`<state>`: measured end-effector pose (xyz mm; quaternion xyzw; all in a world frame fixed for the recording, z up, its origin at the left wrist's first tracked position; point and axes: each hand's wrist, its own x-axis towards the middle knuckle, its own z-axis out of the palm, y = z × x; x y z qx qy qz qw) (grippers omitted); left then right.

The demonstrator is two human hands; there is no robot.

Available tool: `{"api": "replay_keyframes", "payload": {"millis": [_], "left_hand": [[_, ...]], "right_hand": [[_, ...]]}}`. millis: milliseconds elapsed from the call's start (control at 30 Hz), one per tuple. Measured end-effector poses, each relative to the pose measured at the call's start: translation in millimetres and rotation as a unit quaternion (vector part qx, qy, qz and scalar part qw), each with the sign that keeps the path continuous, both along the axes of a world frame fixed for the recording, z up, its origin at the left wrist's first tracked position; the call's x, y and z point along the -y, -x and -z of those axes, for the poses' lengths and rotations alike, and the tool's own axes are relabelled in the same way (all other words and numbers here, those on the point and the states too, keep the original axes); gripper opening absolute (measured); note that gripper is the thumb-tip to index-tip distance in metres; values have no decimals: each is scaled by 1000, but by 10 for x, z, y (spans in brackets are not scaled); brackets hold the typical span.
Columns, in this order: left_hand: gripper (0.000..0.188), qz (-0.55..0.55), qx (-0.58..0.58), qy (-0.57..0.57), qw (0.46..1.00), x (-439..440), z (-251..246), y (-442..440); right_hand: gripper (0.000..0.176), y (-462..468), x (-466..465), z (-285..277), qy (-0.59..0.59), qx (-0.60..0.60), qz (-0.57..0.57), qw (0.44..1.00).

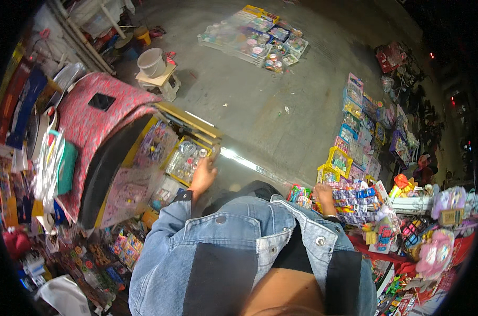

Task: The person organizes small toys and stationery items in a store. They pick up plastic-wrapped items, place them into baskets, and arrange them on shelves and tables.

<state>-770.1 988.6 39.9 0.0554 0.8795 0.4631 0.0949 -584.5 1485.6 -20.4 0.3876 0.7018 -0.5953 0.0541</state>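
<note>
My left hand (203, 173) is at the right rim of a yellow plastic basket (168, 168) that holds clear-wrapped small goods (185, 158). Whether its fingers grip the rim or only rest by it is too blurred to tell. Below that basket, another container of small packets (166, 193) lies near my left cuff. On the other side, my right hand (323, 193) is held low with its fingers curled, beside purple-and-white packaged goods (351, 207). Bright small packs (300, 194) lie just left of it. I cannot tell whether it holds anything.
A red patterned cover (112, 91) with a dark phone-like object (101, 102) lies at the left. Beyond it, a white bucket (151, 63) stands on a stool (162, 85). Goods-filled trays (258, 39) sit on the concrete floor (239, 102); stacked baskets (339, 160) line the right.
</note>
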Motion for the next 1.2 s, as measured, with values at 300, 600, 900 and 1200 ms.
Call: {"api": "replay_keyframes", "payload": {"millis": [300,600,900,1200], "left_hand": [[36,-47,118,55,990,-289,375,1186],[26,-188,57,11,980,-1051,1165,3208],[35,-241,171,82,952,-621,2094,3745],[24,-15,230,234,945,414,2619,6187]], "right_hand": [[22,465,-1301,723,-243,214,-374,869],[26,3721,-2625,1214,-300,178,-409,843],[36,7868,-1748,670,-103,21,-273,956],[25,8428,-1617,1244,-134,199,-286,928]]}}
